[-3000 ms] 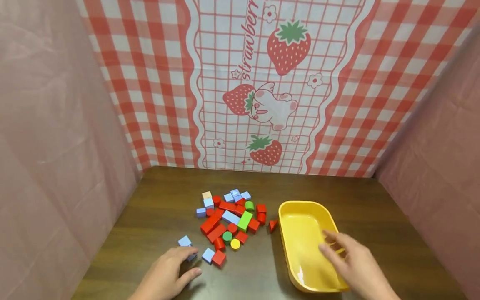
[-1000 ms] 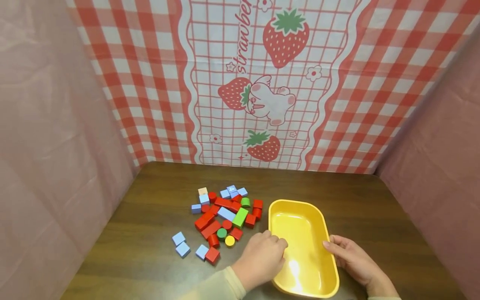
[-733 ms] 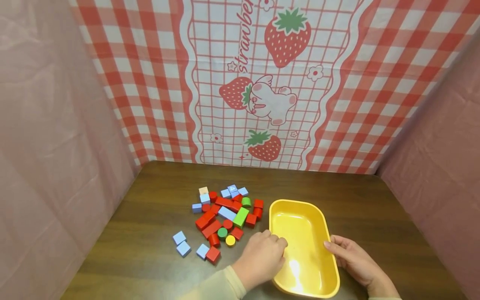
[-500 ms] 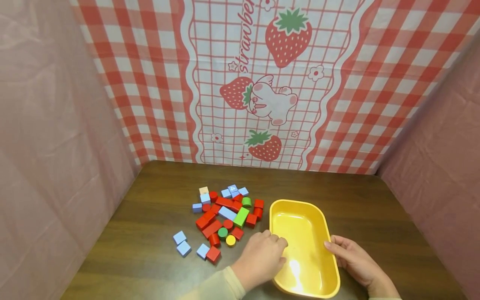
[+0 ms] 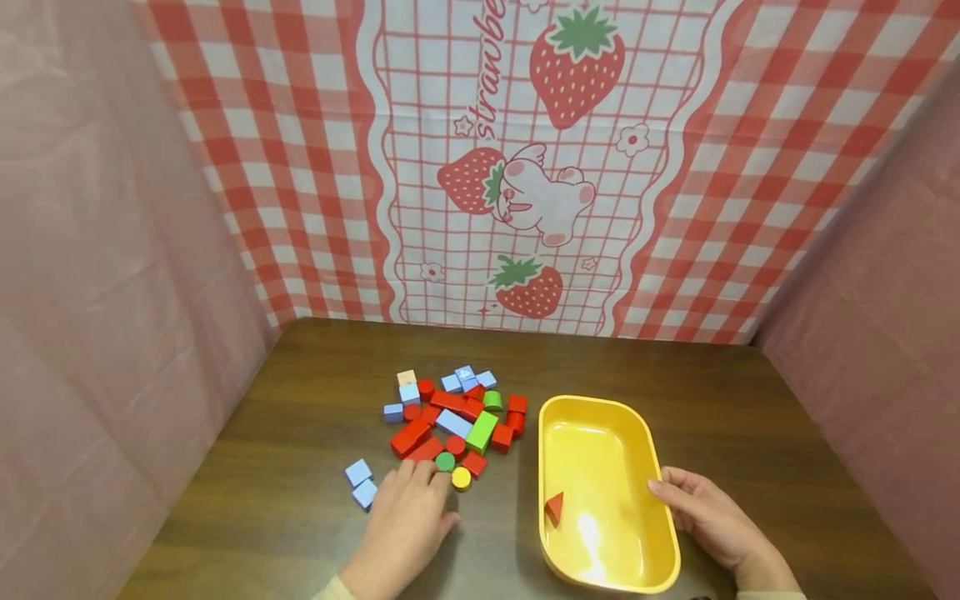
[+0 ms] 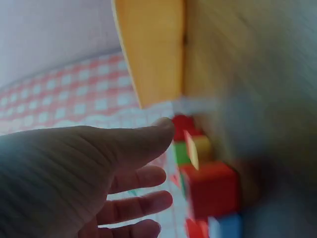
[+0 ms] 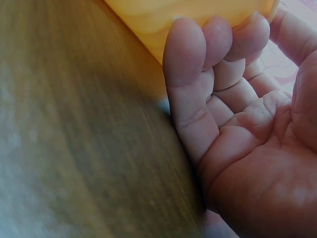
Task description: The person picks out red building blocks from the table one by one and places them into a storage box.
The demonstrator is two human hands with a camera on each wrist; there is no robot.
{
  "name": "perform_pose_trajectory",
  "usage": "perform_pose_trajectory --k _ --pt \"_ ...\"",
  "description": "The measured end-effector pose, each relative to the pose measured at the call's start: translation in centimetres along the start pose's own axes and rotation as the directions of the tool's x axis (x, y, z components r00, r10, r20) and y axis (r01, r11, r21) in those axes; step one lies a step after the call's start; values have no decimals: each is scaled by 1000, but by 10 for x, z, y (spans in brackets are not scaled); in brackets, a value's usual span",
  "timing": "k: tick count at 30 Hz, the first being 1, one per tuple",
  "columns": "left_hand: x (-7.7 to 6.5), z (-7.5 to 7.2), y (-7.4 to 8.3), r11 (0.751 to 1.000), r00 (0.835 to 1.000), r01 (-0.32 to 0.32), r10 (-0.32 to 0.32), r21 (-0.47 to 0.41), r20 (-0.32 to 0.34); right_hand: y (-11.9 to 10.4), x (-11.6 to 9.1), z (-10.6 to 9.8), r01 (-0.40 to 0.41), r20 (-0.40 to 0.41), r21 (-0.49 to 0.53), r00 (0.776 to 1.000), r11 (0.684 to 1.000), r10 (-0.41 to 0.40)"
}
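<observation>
My left hand (image 5: 408,521) is low over the near side of the block pile, fingers reaching forward and thumb held apart. It covers the nearest blocks in the head view. In the left wrist view, a red cube (image 6: 213,191) stands just beyond its loosely spread fingertips. My right hand (image 5: 708,517) holds the right side of the yellow tray (image 5: 600,467), thumb on the rim and fingers bent against the outer wall. A small red triangular block (image 5: 554,507) lies inside the tray by its left wall.
The pile holds several red blocks, a blue bar (image 5: 454,422), a green block (image 5: 482,432), a green cylinder (image 5: 446,462) and a yellow cylinder (image 5: 461,478). Two light blue blocks (image 5: 359,473) lie left of my left hand. A checked cloth (image 5: 315,167) hangs behind the table.
The red triangle, earlier on the table beside the tray, is now inside it. My left hand has moved from the tray's left rim leftward to the blocks. My right hand took the tray, which shifted left.
</observation>
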State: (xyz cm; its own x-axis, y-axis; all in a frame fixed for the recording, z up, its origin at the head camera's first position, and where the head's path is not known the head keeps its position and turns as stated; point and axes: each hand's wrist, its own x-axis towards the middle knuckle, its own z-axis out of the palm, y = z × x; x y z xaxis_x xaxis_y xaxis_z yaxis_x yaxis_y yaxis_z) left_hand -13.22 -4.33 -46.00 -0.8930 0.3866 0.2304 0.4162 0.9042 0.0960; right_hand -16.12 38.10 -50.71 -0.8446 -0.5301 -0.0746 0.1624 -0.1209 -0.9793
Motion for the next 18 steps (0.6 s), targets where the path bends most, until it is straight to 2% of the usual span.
perform_pose_trajectory --k 5,8,11,13,15,17,18 --pt "-10 9 -13 999 999 48 -48 18 -14 1 0 -1 -11 5 11 1000 1000 11" --pt "-11 11 -13 998 998 55 -56 22 10 2 0 -1 -19 13 15 1000 1000 19" --pt "-10 7 -8 999 999 28 -28 17 34 3 0 -1 -10 14 9 1000 1000 10" --pt "-8 0 0 1000 999 -13 13 -17 29 3 -1 0 -12 2 8 1000 1000 12" --pt "-5 -9 13 993 996 -86 85 -80 -15 2 -1 0 -12 -19 1 1000 1000 12" --pt "0 -17 30 968 978 -201 189 -153 -87 1 -1 1 -21 -38 -5 999 1000 21" --pt "3 -19 40 946 960 -270 249 -181 -128 1 -1 1 -30 -54 -5 998 1000 30"
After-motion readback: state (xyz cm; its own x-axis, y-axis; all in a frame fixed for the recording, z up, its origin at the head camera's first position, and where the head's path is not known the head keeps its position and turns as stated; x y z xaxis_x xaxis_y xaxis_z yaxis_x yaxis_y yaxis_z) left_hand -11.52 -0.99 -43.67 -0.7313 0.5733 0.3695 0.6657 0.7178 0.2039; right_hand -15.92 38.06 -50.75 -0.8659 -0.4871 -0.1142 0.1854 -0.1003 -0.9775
